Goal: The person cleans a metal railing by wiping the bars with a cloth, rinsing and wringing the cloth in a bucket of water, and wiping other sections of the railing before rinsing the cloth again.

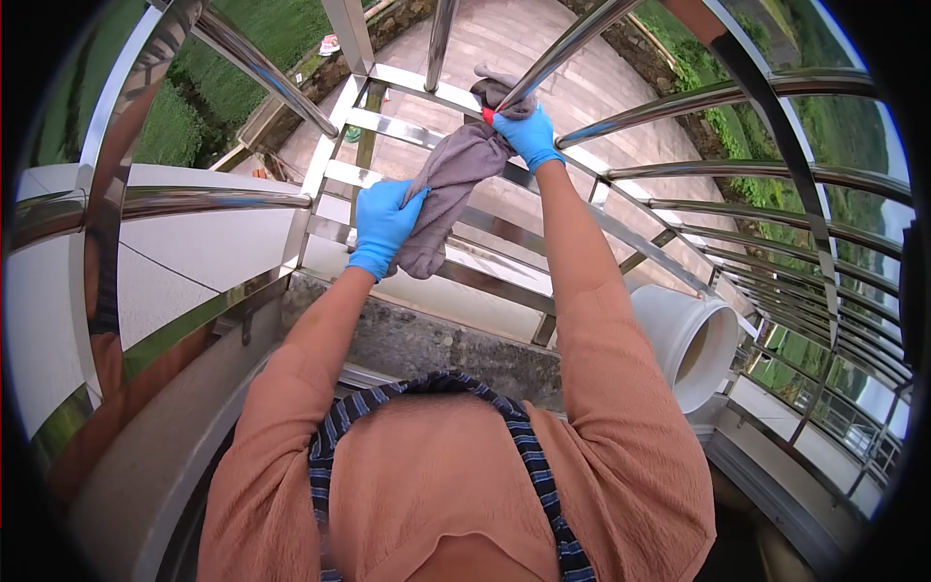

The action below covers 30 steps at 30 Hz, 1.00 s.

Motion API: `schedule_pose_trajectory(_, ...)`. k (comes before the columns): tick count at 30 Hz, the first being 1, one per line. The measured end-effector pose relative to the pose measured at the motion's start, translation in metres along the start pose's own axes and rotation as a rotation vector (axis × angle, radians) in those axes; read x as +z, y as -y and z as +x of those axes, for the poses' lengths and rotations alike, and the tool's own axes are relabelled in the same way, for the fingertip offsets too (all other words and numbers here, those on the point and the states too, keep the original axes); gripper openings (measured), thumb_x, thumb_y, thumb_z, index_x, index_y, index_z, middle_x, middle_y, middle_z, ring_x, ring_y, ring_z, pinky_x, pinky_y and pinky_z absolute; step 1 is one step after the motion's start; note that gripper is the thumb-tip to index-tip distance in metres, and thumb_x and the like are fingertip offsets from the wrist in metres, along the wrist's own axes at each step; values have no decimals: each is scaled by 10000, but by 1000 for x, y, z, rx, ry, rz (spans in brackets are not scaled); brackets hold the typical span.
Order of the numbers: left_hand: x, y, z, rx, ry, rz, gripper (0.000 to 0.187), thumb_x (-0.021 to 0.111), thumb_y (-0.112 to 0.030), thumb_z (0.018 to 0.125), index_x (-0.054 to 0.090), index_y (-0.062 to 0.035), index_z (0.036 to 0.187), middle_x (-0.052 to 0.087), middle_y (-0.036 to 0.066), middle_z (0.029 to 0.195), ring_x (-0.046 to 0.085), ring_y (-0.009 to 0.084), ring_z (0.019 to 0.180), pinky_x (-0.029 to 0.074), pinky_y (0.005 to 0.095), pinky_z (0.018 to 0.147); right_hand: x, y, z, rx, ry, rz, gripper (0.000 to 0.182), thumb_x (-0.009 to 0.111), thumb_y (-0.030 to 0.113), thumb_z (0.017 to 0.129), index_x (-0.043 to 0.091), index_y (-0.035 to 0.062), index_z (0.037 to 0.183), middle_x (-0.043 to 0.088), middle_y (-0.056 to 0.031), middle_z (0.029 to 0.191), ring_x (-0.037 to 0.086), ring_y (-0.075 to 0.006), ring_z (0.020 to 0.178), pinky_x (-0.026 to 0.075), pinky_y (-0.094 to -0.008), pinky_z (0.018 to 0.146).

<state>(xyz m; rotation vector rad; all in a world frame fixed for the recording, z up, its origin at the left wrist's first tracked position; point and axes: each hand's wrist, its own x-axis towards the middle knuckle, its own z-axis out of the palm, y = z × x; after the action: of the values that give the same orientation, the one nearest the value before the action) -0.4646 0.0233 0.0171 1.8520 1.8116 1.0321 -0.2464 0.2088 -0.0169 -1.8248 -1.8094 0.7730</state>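
A greyish-purple cloth (454, 179) stretches between my two hands, both in blue gloves. My left hand (385, 221) grips its lower part, with the loose end hanging below. My right hand (526, 134) is closed on the cloth's upper end, which wraps around a shiny metal bar (572, 53) of the railing near its foot. Something small and red shows beside the right fingers. Beneath the cloth run the flat metal slats (495, 231) of the cage floor.
A white bucket (693, 344) lies tilted right of my right arm. Metal bars (776, 170) enclose me in front and on both sides. Nearest me is a weathered concrete ledge (441, 339). Far below, paved ground (601, 136) shows through the gaps.
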Motion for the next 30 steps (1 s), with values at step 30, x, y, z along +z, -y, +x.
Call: schedule_pose_trajectory(30,5,4,-2,32,16,96,170,651,-258,815,684,-92,800,625,139,703,582,335,647,445,430,610,-35,65,-128,-792,-84,-83,254,663,54,646,639,31,898,628,-163,856,599,-355,874,490,-409,787)
